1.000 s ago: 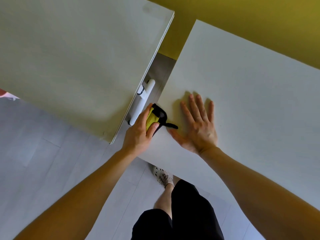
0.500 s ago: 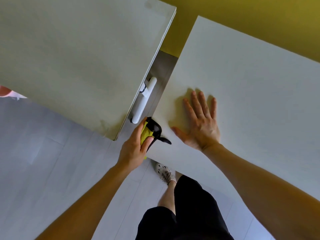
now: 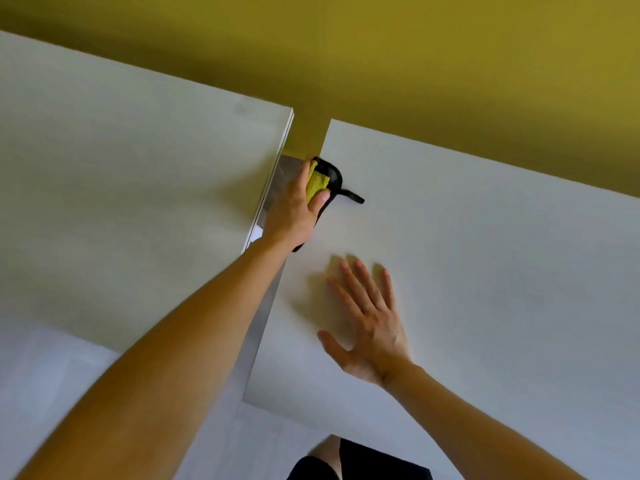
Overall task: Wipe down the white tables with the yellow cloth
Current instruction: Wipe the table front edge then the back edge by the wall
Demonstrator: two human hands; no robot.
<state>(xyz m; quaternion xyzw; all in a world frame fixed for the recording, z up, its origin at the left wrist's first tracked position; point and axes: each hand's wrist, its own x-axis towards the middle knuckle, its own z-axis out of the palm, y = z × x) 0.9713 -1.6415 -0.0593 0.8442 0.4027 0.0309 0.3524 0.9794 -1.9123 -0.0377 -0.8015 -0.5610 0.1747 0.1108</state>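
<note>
Two white tables stand side by side with a narrow gap between them: the left table (image 3: 121,188) and the right table (image 3: 485,258). My left hand (image 3: 294,209) grips the yellow cloth (image 3: 317,183), which has a black edge and a black loop, against the left edge of the right table near its far corner. My right hand (image 3: 369,323) lies flat on the right table with fingers spread, nearer to me than the cloth.
A mustard-yellow wall (image 3: 415,64) runs behind both tables. Pale grey floor (image 3: 52,393) shows below the left table. My leg in black shorts (image 3: 360,462) is at the bottom edge.
My left hand slid the cloth along the right table's left edge from the near corner toward the wall. The view tilted up and forward. My right hand stayed flat on the table.
</note>
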